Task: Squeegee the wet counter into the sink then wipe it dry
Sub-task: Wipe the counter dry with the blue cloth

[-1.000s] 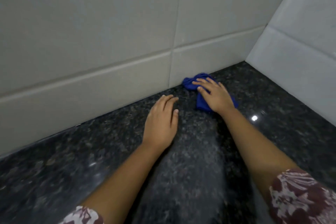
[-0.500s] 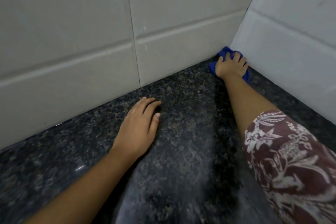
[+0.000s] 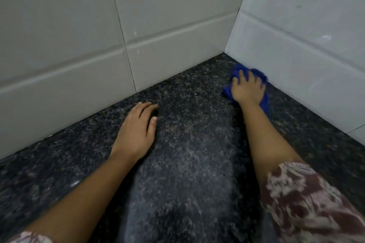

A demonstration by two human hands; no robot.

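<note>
A dark speckled granite counter fills the lower part of the view. My right hand presses a crumpled blue cloth flat on the counter, against the base of the right wall and a little out from the corner. The cloth shows around my fingers and beside my wrist. My left hand lies palm down on the counter near the back wall, fingers together, holding nothing. No sink or squeegee is in view.
White tiled walls meet in a corner at the back right and bound the counter on two sides. My patterned maroon sleeve covers the lower right.
My right hand first pushed the cloth right into the corner, then drew it back toward me along the right wall. My left hand has stayed planted on the counter.
</note>
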